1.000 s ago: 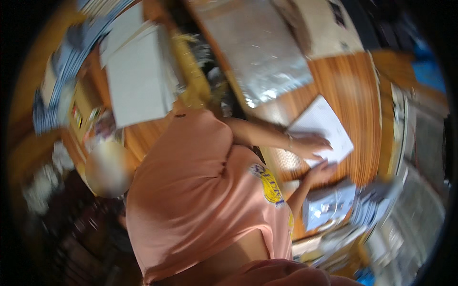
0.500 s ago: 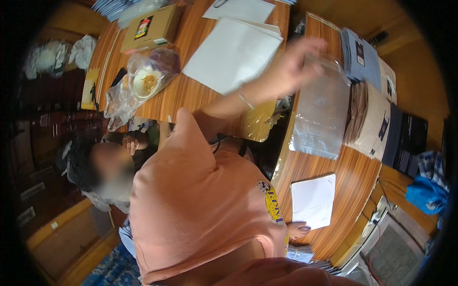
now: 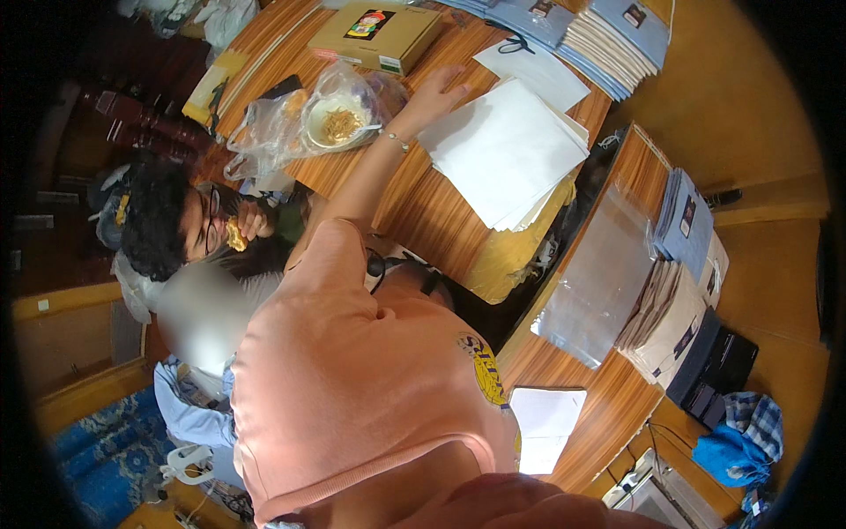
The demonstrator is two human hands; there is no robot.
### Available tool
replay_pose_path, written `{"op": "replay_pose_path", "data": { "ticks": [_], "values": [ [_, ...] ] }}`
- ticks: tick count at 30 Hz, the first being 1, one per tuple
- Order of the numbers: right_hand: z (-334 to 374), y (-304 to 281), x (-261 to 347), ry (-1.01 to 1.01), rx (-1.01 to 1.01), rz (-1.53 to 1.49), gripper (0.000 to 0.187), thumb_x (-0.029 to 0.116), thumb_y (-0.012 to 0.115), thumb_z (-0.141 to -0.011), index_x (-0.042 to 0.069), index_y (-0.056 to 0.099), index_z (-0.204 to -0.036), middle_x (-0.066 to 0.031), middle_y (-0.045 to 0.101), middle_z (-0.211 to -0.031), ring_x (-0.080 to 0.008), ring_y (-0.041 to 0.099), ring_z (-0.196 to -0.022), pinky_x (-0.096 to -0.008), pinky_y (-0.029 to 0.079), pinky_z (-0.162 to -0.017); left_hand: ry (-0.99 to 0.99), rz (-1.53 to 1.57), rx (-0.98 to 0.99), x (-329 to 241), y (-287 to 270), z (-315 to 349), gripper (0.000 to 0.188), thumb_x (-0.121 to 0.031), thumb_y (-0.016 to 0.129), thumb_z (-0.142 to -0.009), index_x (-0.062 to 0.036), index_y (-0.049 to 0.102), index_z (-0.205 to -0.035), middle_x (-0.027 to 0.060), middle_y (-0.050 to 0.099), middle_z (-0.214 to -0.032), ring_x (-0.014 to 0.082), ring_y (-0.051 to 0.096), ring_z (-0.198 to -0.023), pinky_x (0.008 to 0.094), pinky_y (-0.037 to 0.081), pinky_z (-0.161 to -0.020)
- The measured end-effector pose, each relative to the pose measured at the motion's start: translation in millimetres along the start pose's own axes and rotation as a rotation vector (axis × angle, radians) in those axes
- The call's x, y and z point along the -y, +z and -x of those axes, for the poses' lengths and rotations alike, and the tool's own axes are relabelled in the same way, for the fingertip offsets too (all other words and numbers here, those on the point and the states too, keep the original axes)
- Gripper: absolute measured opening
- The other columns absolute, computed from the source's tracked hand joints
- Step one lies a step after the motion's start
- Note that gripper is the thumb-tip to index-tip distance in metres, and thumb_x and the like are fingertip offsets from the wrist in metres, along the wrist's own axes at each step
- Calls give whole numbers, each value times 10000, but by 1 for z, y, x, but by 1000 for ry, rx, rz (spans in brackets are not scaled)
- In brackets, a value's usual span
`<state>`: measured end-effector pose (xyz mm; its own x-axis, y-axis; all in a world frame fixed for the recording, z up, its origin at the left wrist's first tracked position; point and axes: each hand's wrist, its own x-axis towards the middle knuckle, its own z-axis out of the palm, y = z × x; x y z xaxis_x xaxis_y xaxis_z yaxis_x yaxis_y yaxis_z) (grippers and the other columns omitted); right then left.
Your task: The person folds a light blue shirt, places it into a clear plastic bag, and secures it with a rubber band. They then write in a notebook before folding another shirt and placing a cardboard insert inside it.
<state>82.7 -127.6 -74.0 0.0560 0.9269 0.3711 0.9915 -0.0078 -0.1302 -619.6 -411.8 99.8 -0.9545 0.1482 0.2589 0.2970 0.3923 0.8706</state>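
My left hand (image 3: pixel 434 99) reaches out over the wood-grain table with fingers stretched and nothing held. It hovers or rests between a brown cardboard box (image 3: pixel 374 37) and a stack of white paper sheets (image 3: pixel 507 150); whether it touches the table I cannot tell. By its wrist, a white bowl (image 3: pixel 315 123) of shredded yellowish food sits in a clear plastic bag (image 3: pixel 264 132). My right hand is out of sight. At the lower right lies an open notebook (image 3: pixel 548 414), partly covered by my pink shirt.
Folded blue and beige garments (image 3: pixel 617 44) are stacked at the far edge. Clear plastic sleeves (image 3: pixel 599 273) and more folded garments (image 3: pixel 670 331) lie on the right table. A dark gap separates both tables. At left, another person's hand (image 3: pixel 254 220) holds a piece of food.
My left hand has swung left, from over the plastic sleeves to beside the cardboard box. My right hand, earlier at the notebook's edge, has gone from view. The whole view has shifted.
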Motion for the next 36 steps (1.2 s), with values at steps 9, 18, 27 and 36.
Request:
{"op": "replay_pose_path", "data": {
  "ticks": [9,18,27,36],
  "values": [
    [17,-1,-9,166,2,105,528,499,363,-908,131,456,-1276,-129,435,-1315,-338,454,-1148,-522,358,-892,119,124,-145,-19,-11,-16,457,-240,568,-873,15,443,-1231,173,522,-1197,258,495,-1111,345,386,-956],
    [23,-21,11,156,-1,52,452,323,511,-870,78,500,-1250,-200,425,-1307,-374,436,-1169,-477,341,-949,348,87,132,-118,99,-43,466,-137,567,-879,-47,389,-1300,140,485,-1243,221,526,-1063,328,414,-922],
    [14,-47,34,319,-12,-79,511,299,541,-846,66,435,-1289,-162,405,-1344,-300,362,-1251,-483,221,-1022,284,450,326,-155,200,-13,463,-127,550,-891,-23,350,-1295,154,444,-1260,220,439,-1154,321,354,-983],
    [11,-47,40,450,2,-171,544,372,473,-887,45,393,-1313,-149,368,-1381,-285,290,-1311,-508,158,-1060,1249,244,1189,-206,301,305,603,-340,602,-825,-91,387,-1330,197,289,-1404,378,243,-1309,547,186,-1046]
  ]
}}
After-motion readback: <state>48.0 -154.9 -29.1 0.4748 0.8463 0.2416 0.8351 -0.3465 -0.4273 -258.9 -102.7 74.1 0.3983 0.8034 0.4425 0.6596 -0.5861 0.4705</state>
